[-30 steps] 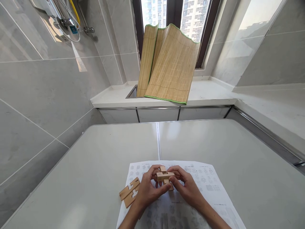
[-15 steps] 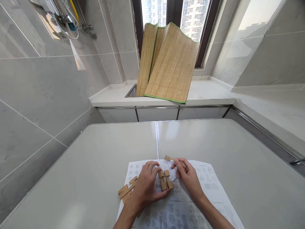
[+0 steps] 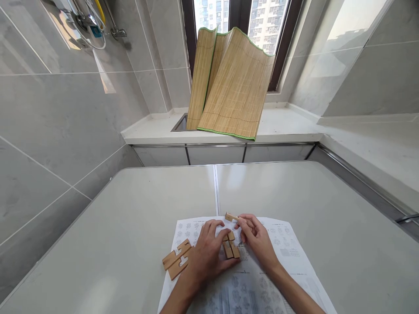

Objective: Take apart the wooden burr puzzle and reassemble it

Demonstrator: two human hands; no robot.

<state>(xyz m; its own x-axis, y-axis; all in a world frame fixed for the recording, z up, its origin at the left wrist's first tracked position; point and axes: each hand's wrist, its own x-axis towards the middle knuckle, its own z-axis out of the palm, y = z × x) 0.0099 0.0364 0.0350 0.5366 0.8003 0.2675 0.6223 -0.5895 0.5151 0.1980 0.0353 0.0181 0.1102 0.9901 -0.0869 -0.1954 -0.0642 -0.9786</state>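
My left hand (image 3: 211, 248) lies over the printed sheet, its thumb and fingers closed around two notched wooden puzzle pieces (image 3: 231, 249) that stand side by side, touching. A pinch of my right hand (image 3: 257, 240) grips another wooden puzzle piece (image 3: 231, 216), whose free end points left, just beyond the pair. Left of my left hand, more flat notched wooden pieces (image 3: 178, 258) lie together at a slant; the hand covers part of them. Beneath everything is a paper sheet (image 3: 278, 237) printed with small diagrams.
The sheet rests on a glossy white table (image 3: 147, 209) with a seam (image 3: 216, 192) down its middle. Behind it runs a white ledge (image 3: 288, 122) with a folded bamboo mat (image 3: 235, 87) leaning at the window. Grey tiled walls (image 3: 65, 113) stand on both sides.
My left hand has moved slightly right, closing the gap between the two upright pieces. More of the flat pieces at left now shows. My right hand has shifted only a little.
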